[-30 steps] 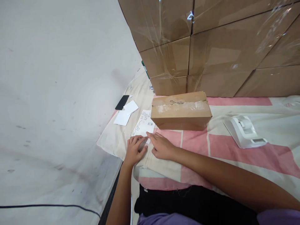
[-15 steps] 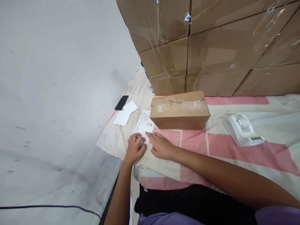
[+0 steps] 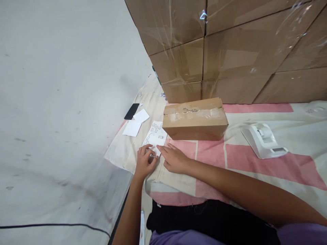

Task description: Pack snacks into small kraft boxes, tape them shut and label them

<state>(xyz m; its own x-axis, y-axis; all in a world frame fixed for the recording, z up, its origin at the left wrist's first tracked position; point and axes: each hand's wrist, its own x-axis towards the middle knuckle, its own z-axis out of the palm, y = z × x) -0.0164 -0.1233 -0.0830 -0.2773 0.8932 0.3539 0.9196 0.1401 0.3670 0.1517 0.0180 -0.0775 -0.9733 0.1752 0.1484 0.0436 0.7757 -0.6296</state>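
Observation:
A white sheet (image 3: pixel 155 135) printed with several small labels lies on the pink-and-cream cloth (image 3: pixel 255 160), just left of a small taped cardboard box (image 3: pixel 195 119). My left hand (image 3: pixel 143 162) rests at the sheet's near edge with its fingers curled, pinching something small that I cannot make out. My right hand (image 3: pixel 174 158) lies beside it, palm down, fingers stretched flat, the forefinger touching the sheet's near corner.
A wall of plastic-wrapped cardboard boxes (image 3: pixel 230 47) stands behind. A white handheld device (image 3: pixel 264 140) lies on the cloth at right. Two white cards (image 3: pixel 135 123) and a black phone (image 3: pixel 131 111) lie at the cloth's left corner. Grey floor (image 3: pixel 56 102) and a black cable (image 3: pixel 51 225) are at left.
My left hand's fingers have curled in from lying flatter on the sheet's edge to a pinch. The right hand has stayed put. The view shifted slightly.

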